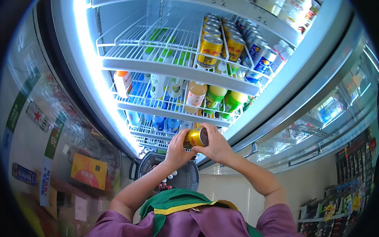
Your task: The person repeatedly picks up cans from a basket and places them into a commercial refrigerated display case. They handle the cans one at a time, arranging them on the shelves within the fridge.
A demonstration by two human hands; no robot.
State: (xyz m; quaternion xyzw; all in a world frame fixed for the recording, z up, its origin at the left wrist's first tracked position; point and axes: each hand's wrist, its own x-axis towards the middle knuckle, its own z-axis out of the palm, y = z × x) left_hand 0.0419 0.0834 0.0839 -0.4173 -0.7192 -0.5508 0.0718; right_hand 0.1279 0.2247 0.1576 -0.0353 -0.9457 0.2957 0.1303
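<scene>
Between my two hands a gold drink can lies on its side, its round end turned to the right. My left hand grips it from the left, and my right hand has fingers and thumb around the other end. Both are held in front of the lower shelves of a lit drinks fridge. Rows of similar gold cans stand on the upper wire shelf, with blue and silver cans to their right. Below my hands is a dark grey plastic basket holding several cans and bottles, partly hidden by my left arm.
Bottles with peach-coloured drink and green labels fill the shelf below. An orange-capped bottle stands at its left. The fridge's glass door spans the left side. A door handle juts out at right, before a goods rack.
</scene>
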